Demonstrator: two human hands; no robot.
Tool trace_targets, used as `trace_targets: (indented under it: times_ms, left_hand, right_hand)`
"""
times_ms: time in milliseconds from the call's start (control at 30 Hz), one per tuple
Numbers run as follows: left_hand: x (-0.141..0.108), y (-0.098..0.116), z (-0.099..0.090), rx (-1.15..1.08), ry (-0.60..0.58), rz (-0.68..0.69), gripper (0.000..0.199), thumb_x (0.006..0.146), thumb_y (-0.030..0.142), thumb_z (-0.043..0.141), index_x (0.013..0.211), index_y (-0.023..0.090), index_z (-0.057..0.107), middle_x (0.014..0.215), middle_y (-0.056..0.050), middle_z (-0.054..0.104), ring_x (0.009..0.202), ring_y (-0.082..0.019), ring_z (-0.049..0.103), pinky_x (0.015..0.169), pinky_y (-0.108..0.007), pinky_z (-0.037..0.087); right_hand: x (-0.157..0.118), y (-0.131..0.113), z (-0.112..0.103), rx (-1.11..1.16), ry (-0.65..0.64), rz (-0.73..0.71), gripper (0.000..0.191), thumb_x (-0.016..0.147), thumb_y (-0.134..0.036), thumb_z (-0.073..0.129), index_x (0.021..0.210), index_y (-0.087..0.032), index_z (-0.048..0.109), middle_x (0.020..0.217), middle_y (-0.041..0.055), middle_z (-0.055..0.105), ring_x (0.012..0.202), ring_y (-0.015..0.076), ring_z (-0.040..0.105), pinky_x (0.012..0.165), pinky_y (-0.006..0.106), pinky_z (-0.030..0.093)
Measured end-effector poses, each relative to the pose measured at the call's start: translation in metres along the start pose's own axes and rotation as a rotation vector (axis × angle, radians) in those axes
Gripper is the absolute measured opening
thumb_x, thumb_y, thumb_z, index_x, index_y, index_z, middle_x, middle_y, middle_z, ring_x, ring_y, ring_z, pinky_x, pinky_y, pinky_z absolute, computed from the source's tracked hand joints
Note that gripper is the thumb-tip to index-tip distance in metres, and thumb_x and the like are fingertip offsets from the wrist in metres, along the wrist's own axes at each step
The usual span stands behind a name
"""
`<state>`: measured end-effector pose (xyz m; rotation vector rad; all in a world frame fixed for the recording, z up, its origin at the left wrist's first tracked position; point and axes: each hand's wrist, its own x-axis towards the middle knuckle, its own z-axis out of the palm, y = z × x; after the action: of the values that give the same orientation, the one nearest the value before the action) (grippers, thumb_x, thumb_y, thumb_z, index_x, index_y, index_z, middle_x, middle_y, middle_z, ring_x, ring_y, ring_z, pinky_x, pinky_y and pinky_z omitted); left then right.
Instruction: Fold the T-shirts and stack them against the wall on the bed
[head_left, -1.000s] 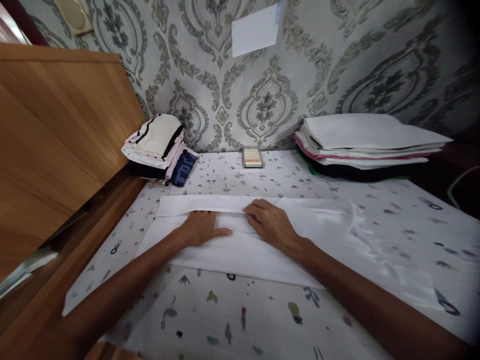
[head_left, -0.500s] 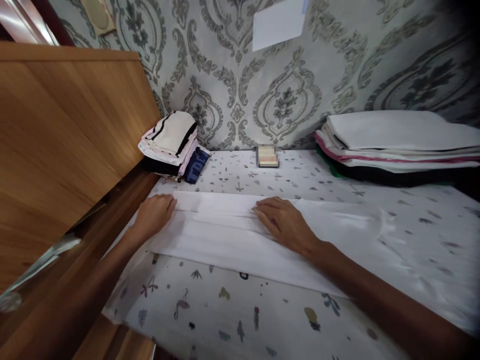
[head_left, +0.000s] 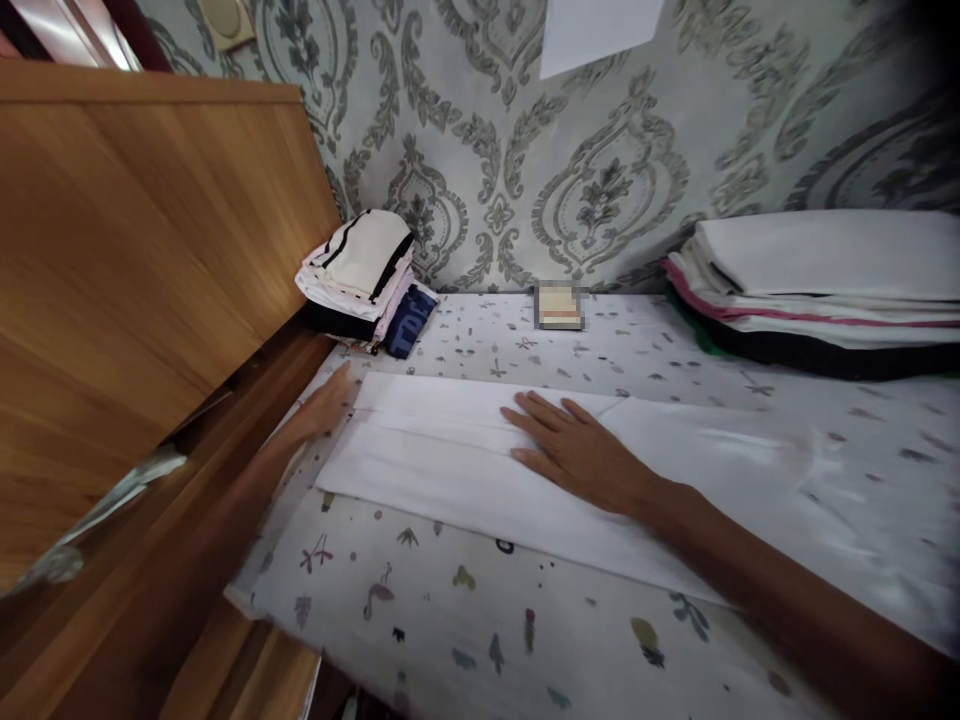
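Observation:
A long white cloth (head_left: 435, 455), folded into a strip with faint creases, lies flat across the patterned sheet (head_left: 442, 590). My right hand (head_left: 574, 445) rests palm down on the middle of the cloth, its fingers spread. At the cloth's left end is my left hand (head_left: 327, 402), somewhat blurred, with its fingers stretched out along the edge and nothing gripped. The cloth's right part, partly behind my right forearm, looks looser and shiny.
Folded clothes (head_left: 364, 265) are stacked at the back left beside a wooden panel (head_left: 150, 240). A larger stack of clothes (head_left: 832, 260) stands at the back right. Between them, a small blurred-out item (head_left: 559, 306) lies near the wallpapered wall.
My left hand has loosened from the cloth's left end and its fingers have straightened. My right hand's fingers have spread flat on the cloth. The camera view has shifted slightly.

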<state>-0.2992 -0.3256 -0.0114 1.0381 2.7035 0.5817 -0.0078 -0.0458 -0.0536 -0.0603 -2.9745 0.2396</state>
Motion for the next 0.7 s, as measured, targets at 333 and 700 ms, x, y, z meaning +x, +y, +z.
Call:
trace_targets:
  times_ms: [333,700]
  left_hand:
    - [-0.055,0.024,0.017,0.187,-0.073,0.297,0.066,0.100,0.052,0.023,0.156,0.016,0.029,0.167,-0.011,0.018,0.155,-0.023,0.012,0.125,-0.047,0.015]
    - [-0.055,0.021,0.028,0.354,-0.099,0.253,0.074,0.099,0.056,0.024,0.157,0.011,0.024,0.166,-0.016,0.019,0.155,-0.027,0.012,0.123,-0.052,0.017]
  right_hand:
    - [-0.002,0.001,-0.001,0.030,0.071,-0.008,0.056,0.103,-0.053,0.029,0.146,-0.025,0.052,0.155,0.0118,0.046,0.145,0.0293,0.038,0.115,0.058,0.034]
    - [-0.029,0.007,-0.009,0.022,0.048,0.124,0.058,0.104,-0.052,0.024,0.147,-0.021,0.049,0.157,0.0136,0.043,0.148,0.0284,0.034,0.117,0.057,0.030]
